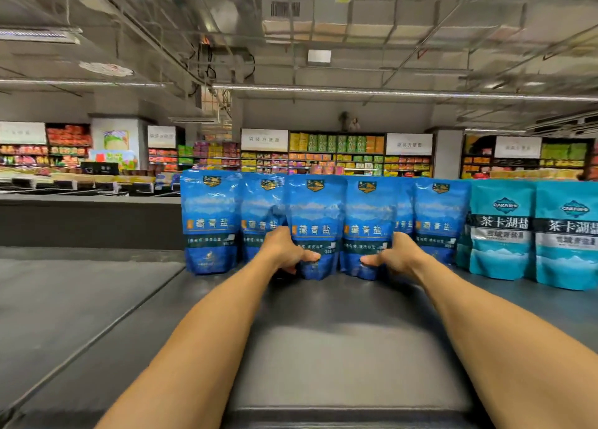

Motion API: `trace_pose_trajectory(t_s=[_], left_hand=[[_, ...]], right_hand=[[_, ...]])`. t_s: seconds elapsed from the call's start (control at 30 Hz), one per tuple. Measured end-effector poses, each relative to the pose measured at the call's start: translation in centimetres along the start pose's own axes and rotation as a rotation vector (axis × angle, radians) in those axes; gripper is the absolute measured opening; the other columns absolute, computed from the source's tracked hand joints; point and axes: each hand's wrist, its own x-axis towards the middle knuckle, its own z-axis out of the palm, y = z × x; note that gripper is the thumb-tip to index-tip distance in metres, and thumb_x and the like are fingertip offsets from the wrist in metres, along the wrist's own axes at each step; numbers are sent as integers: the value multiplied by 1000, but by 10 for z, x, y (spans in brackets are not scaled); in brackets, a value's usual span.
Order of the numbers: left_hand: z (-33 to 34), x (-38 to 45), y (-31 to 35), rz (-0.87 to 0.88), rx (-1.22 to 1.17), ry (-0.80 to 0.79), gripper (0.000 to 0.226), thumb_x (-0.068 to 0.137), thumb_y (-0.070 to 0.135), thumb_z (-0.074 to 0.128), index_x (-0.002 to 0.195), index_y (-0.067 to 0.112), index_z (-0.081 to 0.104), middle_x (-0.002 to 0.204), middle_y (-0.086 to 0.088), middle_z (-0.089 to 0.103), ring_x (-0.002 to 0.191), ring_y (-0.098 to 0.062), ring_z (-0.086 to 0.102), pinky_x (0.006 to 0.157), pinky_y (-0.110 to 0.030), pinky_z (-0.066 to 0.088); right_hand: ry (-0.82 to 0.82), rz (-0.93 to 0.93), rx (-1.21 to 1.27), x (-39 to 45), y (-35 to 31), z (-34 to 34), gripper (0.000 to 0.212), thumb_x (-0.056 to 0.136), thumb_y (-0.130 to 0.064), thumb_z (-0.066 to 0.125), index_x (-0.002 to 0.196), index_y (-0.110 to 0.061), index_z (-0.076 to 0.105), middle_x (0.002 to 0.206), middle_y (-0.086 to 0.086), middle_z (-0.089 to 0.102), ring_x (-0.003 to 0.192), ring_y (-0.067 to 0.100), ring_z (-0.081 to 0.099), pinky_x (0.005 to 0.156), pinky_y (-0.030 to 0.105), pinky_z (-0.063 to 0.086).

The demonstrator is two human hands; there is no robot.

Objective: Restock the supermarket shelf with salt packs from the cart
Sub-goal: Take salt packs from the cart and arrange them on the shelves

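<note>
Two blue salt packs, upright, side by side, touching: left pack in the left hand, right pack in the right hand. Each grip is closed on the lower outer side of its pack, thumb across the front. Whether the bases rest on the shelf top is unclear.
Row of matching blue packs, standing just behind and to either side, along the far edge of the shelf top.
Two teal salt packs, upright, at the row's right end.
Shelf top: dark grey, smooth, with a dull sheen; left portion bare.
Room: supermarket hall; far shelving with colourful packaged goods and white signs; exposed ceiling of pipes and ducts.
</note>
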Motion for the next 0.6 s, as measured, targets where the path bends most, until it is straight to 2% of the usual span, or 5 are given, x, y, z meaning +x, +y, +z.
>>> trace_pose_trajectory(t_s=[0.1,0.17,0.27,0.4,0.6], left_hand=[[6,12,9,-40,59,29,74,61,29,94,120,-1,59,99,-14,70,61,-23,71,45,-29,56],[4,15,13,-51,91,32,68,59,27,95,107,-5,59,72,-11,68,48,-21,68,42,-30,56],[7,14,13,-46,128,75,51,59,30,94,74,6,52,59,-11,65,55,-26,72,54,-42,62],[16,8,11,14,254,165,50,65,39,89,72,10,49,73,-13,68,73,-32,72,70,-46,61],[14,-2,12,8,282,137,56,71,41,85,106,10,54,100,-16,67,86,-33,70,82,-46,59]], right_hand=[[105,-52,-290,7,1,3,55,67,-38,90,92,-7,52,101,7,61,102,27,59,80,32,45],[148,-49,-346,10,1,3,58,64,-45,90,88,-10,51,103,11,63,100,29,60,74,30,41],[154,-32,-391,15,1,2,60,61,-49,89,88,-8,54,108,14,66,90,25,56,73,31,43],[139,-13,-388,16,0,7,78,64,-48,88,116,1,55,119,18,62,104,29,57,81,33,45],[131,21,-346,4,-2,7,55,69,-50,84,76,-5,54,85,13,67,89,26,64,67,34,50]])
